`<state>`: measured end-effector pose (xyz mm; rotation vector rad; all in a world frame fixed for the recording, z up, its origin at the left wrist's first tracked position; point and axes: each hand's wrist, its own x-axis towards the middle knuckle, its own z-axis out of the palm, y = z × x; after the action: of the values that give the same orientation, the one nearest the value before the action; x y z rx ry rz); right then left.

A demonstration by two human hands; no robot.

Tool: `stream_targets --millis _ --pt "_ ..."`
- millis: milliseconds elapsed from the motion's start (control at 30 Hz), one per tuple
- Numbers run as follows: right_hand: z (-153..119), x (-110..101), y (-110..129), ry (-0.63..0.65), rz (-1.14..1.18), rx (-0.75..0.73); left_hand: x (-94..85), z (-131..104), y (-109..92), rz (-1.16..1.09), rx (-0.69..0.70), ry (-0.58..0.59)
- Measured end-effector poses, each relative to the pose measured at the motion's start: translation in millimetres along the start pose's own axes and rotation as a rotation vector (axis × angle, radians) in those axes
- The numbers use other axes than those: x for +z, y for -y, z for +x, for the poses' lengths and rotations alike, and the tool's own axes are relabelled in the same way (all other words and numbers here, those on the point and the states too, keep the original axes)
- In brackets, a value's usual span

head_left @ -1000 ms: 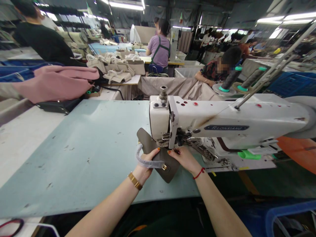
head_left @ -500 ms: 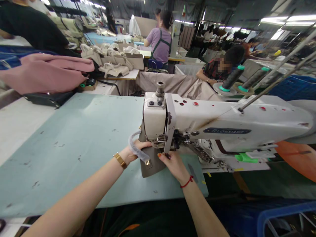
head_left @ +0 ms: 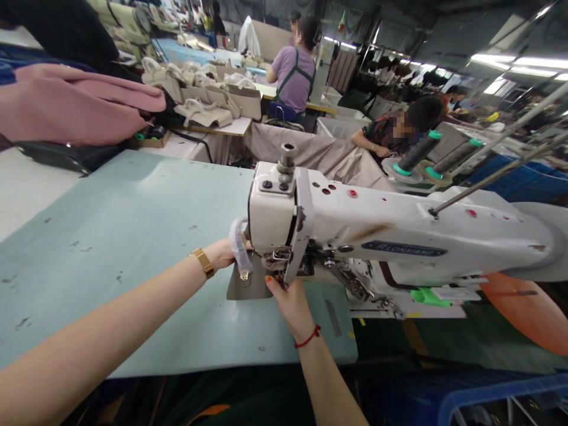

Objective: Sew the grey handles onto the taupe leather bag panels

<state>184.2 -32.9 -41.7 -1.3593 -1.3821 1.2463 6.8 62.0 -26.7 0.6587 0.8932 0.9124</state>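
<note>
- Fabric [head_left: 84, 106], pink and bunched, lies over a black bag [head_left: 53, 152] at far left.
- Tabletop [head_left: 146, 236], pale blue-green, with small dark scuffs, spreads out under the forearms.
- Gold wristband [head_left: 203, 262] circles the left wrist.
- Beige bags [head_left: 215, 103] crowd a table farther back.
- Left hand [head_left: 222, 254] is behind the wrapped handle, at the panel's far side; the machine head hides its fingertips, so I cannot tell whether it grips.
- Wrapped handle [head_left: 240, 248] arches from the panel, with gold-coloured hardware at its near end.
- Panel [head_left: 255, 287], grey-brown, lies partly beneath the machine head, between the hands.
- Right hand [head_left: 288, 299] has its thumb on the panel; the other fingers are mostly hidden, so its grip cannot be told.
- Red cord [head_left: 307, 337] rings the right wrist.
- Sewing machine [head_left: 355, 213], white and chipped, extends rightward.
- Thread cones [head_left: 417, 154], dark, stand behind it.
</note>
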Motion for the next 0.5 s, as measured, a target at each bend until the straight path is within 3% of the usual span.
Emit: stream_targets --millis 167,300,400,500 --pt "-5 4 1 0.022 0.065 0.086 -9.9 -19 10 0.107 0.094 -0.156" --pt "-15 7 2 0.058 0.185 0.17 -15.6 -61 49 -0.106 0.125 -0.203" --pt "-22 9 0 0.05 0.198 0.166 -4.9 -89 89 -0.35 0.106 -0.138" --pt "-26 12 0 0.022 0.243 0.142 19.2 -97 111 -0.462 0.134 -0.122"
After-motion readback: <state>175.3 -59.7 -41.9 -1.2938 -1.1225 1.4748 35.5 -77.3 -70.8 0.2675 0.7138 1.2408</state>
